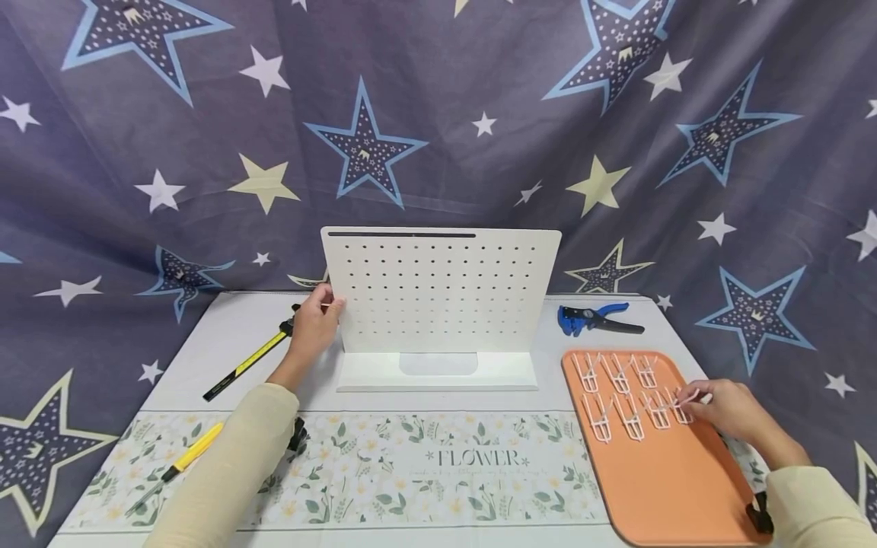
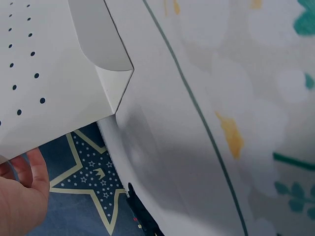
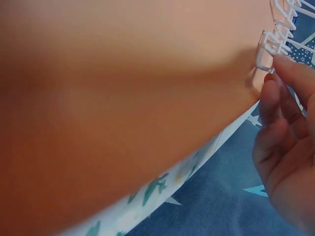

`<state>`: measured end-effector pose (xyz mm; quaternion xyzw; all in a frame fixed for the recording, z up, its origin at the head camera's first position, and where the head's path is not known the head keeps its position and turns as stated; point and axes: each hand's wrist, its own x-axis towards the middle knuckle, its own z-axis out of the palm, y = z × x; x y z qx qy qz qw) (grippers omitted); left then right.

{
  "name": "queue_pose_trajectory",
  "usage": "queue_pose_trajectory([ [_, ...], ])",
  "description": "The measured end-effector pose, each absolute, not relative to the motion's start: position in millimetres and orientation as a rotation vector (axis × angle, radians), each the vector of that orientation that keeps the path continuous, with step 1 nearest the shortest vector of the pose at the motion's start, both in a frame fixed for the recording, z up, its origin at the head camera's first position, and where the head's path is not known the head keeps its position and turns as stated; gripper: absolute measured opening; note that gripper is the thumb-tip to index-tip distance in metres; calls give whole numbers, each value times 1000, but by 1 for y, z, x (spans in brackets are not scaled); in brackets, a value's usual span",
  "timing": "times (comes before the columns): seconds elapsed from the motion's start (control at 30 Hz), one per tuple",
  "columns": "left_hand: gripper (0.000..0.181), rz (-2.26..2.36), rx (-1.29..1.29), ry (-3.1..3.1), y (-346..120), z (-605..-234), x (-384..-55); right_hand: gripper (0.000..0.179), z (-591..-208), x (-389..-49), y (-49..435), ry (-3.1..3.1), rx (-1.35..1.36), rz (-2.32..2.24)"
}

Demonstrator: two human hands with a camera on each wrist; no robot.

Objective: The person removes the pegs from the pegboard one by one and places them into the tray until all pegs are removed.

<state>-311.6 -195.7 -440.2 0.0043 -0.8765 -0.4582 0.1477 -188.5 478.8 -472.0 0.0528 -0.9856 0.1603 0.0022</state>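
A white pegboard (image 1: 438, 289) with rows of small holes stands upright on its base in the middle of the table. At its left edge my left hand (image 1: 319, 323) grips the panel; the left wrist view shows the fingers (image 2: 37, 169) at that edge. Over to the right, an orange tray (image 1: 674, 479) bears several white wire hooks (image 1: 631, 415) in two rows. My right hand (image 1: 722, 407) pinches the hook at the right end of the nearer row, between thumb and fingertips. In the right wrist view this white hook (image 3: 266, 54) is partly covered by the fingers.
Blue-and-black wire strippers (image 1: 599, 318) lie behind the tray. Left of the pegboard is a black-and-yellow measuring tool (image 1: 250, 361). A yellow-handled screwdriver (image 1: 195, 449) lies near my left forearm. A flower-print runner (image 1: 473, 487) crosses the table front, and a star-patterned curtain (image 1: 438, 183) hangs behind.
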Motion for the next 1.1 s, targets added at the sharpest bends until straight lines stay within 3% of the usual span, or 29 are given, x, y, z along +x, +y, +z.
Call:
queue_pose_trajectory([
  [0.5, 24, -1365, 56, -2561, -197, -438, -313, 7, -464, -188, 479, -3126, 50, 499],
  [0.83, 42, -1395, 81, -2614, -206, -418, -296, 17, -416, -190, 469, -2910, 131, 407],
  [1.1, 43, -1385, -17, -2588, -209, -396, -265, 19, -380, -191, 425, -2683, 248, 351],
])
